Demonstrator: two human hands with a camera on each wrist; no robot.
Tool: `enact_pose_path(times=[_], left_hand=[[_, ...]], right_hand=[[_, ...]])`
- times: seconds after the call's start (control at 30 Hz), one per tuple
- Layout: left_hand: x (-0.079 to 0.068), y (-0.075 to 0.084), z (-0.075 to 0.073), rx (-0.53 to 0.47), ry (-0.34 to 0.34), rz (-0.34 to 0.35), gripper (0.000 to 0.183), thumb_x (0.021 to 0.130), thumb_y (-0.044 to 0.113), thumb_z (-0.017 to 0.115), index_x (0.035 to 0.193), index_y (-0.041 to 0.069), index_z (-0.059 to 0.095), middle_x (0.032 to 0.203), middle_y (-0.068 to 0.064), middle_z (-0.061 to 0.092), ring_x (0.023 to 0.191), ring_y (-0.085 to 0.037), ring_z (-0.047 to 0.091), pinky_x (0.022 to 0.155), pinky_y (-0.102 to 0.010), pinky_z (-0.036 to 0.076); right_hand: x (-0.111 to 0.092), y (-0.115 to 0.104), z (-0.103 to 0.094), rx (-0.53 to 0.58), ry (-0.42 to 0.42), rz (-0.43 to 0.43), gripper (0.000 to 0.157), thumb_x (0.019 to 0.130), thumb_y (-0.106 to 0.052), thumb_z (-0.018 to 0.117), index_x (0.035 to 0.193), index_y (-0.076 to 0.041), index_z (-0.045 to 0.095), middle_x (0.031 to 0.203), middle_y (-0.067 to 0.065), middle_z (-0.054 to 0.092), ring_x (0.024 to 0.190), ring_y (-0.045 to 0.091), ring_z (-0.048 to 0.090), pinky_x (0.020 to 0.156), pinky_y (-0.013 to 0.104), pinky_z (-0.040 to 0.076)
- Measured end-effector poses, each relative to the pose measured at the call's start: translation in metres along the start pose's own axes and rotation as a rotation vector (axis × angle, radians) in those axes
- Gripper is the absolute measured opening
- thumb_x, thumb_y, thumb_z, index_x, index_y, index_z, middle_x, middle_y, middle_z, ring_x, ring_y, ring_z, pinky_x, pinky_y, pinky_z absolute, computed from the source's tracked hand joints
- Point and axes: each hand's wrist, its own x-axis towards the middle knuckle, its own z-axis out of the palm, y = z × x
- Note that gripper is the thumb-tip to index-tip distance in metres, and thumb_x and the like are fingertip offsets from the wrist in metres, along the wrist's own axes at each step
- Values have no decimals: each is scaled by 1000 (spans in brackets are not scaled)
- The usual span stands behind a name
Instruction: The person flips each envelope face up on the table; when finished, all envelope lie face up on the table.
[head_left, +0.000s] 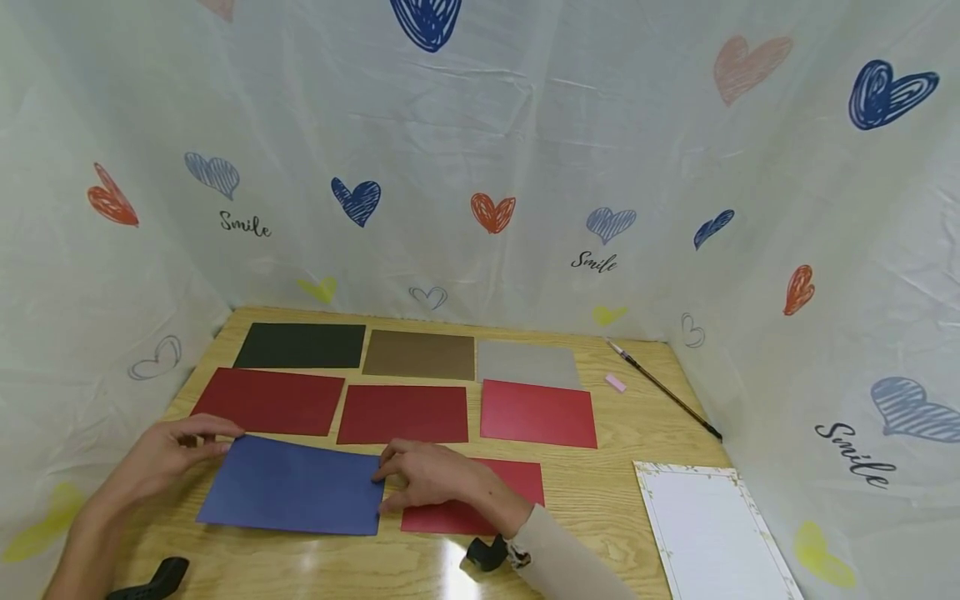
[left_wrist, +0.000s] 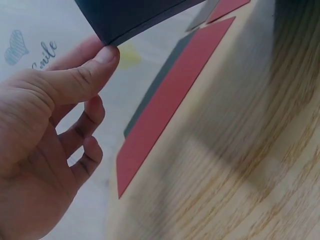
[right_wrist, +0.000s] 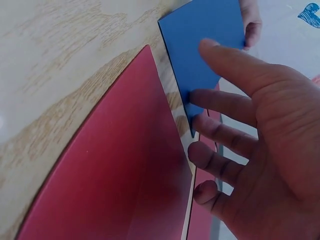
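A blue card point(head_left: 292, 487) sits tilted at the front left of the table, its near edge slightly bowed. My left hand point(head_left: 176, 454) pinches its far left corner between thumb and fingers; the left wrist view shows the thumb point(left_wrist: 107, 55) on that corner and the other fingers loosely bent. At the card's right edge is my right hand point(head_left: 435, 479), its fingertips touching the edge. In the right wrist view the thumb point(right_wrist: 235, 60) extends over the blue face, with the fingers spread below. A red card point(head_left: 517, 483) lies partly hidden under the right hand and forearm.
Three red cards point(head_left: 401, 414) form a middle row. Behind them lie a dark green card point(head_left: 302, 346), a brown card point(head_left: 420, 355) and a grey card point(head_left: 527, 364). A pink eraser-like block point(head_left: 615, 382), a brush point(head_left: 663, 389) and a lined sheet point(head_left: 712, 533) are on the right.
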Motion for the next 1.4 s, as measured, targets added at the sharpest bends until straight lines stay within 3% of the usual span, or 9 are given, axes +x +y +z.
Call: enact_pose_path(times=[0.37, 0.7, 1.0, 1.23, 1.4], left_hand=[[1, 6, 2, -102, 9, 43, 17, 87, -7, 72, 97, 4, 79, 99, 14, 72, 87, 2, 60, 64, -21, 42], [5, 11, 5, -146, -43, 132, 23, 85, -13, 70, 96, 5, 79, 99, 6, 71, 91, 0, 64, 70, -18, 53], [8, 23, 10, -71, -33, 147, 25, 85, -8, 72, 94, 14, 78, 99, 9, 68, 92, 2, 60, 70, -17, 47], [15, 39, 13, -143, -110, 276, 33, 85, -15, 67, 96, 15, 76, 98, 4, 65, 92, -5, 57, 72, -19, 47], [16, 43, 16, -151, -115, 254, 30, 87, -13, 66, 96, 14, 74, 97, 6, 63, 85, -6, 53, 66, -25, 43]], right_hand=[[-3, -10, 6, -109, 28, 12, 66, 82, -69, 70, 133, -27, 66, 133, -10, 53, 108, -2, 56, 92, 13, 44], [-1, -14, 12, -189, 12, -22, 71, 79, -72, 70, 139, -33, 58, 132, -11, 51, 115, 0, 52, 98, 17, 43], [2, -16, 12, -227, 23, -37, 70, 79, -71, 71, 137, -33, 60, 135, -10, 51, 117, 1, 52, 99, 18, 43], [2, -15, 13, -230, 23, -37, 73, 79, -70, 71, 140, -34, 56, 135, -10, 50, 118, 1, 52, 101, 19, 43], [1, -14, 12, -191, 1, -31, 74, 80, -69, 72, 142, -34, 53, 137, -10, 49, 118, 2, 54, 101, 21, 44]])
